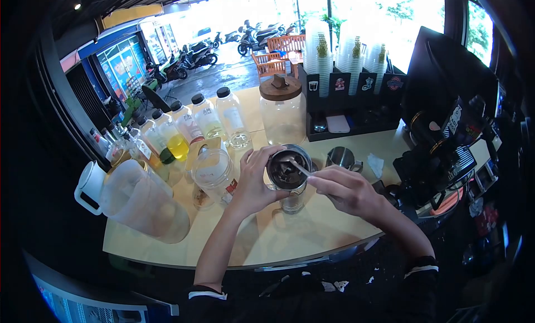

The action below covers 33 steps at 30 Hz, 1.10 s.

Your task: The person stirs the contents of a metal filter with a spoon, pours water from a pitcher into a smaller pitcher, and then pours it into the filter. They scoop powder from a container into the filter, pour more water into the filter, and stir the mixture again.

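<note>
My left hand (253,181) curves around the side of a round cup (287,181) with a shiny rim, thumb and fingers closed on it. Dark, glossy contents show inside the cup. In my right hand (351,193) is a spoon (301,167), pinched by its handle, with its bowl end in the dark contents. Directly beneath the cup a clear glass (292,204) is partly visible; whether the two touch is hidden. To the left of my left hand stands a clear plastic jar (214,172). A dark glass mug (340,158) sits beyond my right hand.
A large translucent pitcher (145,203) stands at the counter's left. Several bottles (231,119) line the back beside a wood-lidded jar (283,114). A black rack (356,100) holds stacked plastic cups. Black machine equipment (440,156) occupies the right side. The counter's front edge (245,266) is near me.
</note>
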Each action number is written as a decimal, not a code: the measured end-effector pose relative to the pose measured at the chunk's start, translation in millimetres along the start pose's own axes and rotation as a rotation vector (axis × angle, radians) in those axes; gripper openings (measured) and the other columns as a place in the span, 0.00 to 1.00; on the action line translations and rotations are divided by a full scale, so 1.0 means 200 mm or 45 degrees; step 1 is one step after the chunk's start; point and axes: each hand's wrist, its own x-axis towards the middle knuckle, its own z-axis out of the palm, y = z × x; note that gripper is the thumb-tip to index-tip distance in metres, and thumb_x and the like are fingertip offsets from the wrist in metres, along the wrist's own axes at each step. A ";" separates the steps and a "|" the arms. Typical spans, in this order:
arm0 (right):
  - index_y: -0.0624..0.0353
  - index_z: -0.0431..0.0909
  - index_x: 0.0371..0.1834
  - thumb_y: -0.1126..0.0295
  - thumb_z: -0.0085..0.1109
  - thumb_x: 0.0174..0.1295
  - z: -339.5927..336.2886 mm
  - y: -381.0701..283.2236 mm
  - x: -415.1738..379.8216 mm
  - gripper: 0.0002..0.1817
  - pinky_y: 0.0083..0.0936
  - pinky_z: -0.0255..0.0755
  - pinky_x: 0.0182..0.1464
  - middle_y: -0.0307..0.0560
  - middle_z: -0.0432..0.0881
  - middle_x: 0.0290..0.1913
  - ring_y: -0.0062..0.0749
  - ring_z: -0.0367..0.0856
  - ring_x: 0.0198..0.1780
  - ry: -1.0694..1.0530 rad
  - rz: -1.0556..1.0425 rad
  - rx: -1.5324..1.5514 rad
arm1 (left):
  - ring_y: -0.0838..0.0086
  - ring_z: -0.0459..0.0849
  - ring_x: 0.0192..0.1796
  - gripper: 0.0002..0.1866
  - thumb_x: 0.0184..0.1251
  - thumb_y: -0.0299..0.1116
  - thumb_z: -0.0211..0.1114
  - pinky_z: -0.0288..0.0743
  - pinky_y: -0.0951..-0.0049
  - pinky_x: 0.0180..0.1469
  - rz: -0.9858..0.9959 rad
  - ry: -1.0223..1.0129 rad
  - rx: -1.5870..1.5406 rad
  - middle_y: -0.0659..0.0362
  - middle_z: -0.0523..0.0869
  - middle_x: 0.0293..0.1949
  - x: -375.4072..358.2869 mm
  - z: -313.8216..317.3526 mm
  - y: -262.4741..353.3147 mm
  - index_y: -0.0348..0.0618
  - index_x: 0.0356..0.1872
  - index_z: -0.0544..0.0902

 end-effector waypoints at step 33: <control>0.64 0.77 0.45 0.76 0.59 0.62 -0.07 -0.03 0.07 0.09 0.28 0.78 0.38 0.51 0.81 0.41 0.35 0.84 0.38 0.001 0.400 0.603 | 0.63 0.77 0.61 0.43 0.30 0.40 0.79 0.52 0.51 0.72 0.007 -0.098 0.157 0.59 0.81 0.53 0.01 -0.07 0.04 0.51 0.58 0.72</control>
